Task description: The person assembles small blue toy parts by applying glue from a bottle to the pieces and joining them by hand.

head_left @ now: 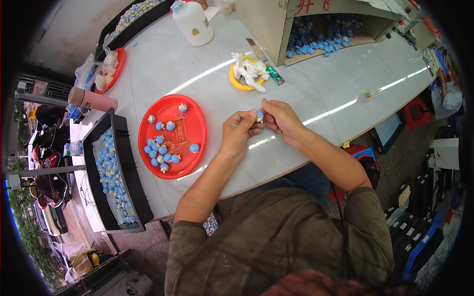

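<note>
To the right of the round red plastic tray (192, 118), on the grey tabletop (316, 129), the two bare hands met around a small rounded blue-and-cream piece (259, 115). The left hand (239, 129) had its thumb and fingers clamped on it. The right hand (282, 120) came in from the other side, fingers bent and tips close to the piece; whether they gripped it could not be told. The piece's blue end pointed away from the person and its cream end toward the body; it looked nearly round, so its long axis was unclear.

Similar blue-and-cream balls (155, 147) lay within the red tray, most clustered in its nearer left part, their pale ends pointing various ways. Left of the red tray stood a long black plastic tray (136, 185) holding many more. Beyond the red tray, to its right, a crumpled white plastic bag (249, 69) lay on a yellow ring (240, 85), with a small green box (275, 74) just beside.
</note>
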Motion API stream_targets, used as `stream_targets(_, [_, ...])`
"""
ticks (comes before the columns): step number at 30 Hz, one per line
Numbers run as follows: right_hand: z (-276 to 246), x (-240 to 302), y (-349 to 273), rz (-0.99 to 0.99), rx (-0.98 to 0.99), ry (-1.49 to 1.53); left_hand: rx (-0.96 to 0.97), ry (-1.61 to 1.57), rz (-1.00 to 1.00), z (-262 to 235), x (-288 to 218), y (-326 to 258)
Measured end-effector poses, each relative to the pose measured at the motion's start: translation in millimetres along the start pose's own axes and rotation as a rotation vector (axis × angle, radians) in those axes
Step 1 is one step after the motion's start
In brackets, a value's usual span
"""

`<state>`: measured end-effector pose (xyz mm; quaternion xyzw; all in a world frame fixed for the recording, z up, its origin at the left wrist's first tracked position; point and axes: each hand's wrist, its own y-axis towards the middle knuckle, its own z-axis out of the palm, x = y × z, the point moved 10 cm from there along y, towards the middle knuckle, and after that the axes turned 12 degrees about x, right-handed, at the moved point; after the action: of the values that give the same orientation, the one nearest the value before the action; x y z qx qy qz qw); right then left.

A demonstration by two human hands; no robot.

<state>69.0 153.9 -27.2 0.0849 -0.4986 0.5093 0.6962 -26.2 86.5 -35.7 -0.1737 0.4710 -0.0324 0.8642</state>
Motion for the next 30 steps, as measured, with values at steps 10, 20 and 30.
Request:
stream_targets(10, [9.1,10.6,-10.0,-0.181,0.023,-0.122,0.003,0.058,0.227,1.3,-14.8,2.6])
stream_targets(20, [2.3,29.3,-10.6,-0.233,0.183,-0.344,0.085,0.137,0.107,5.3,-17.8,0.6])
stream_targets(30, [6.2,26.9,-5.4,-0.195,0.241,-0.507,0.128,0.260,0.094,0.7,-14.1,5.1])
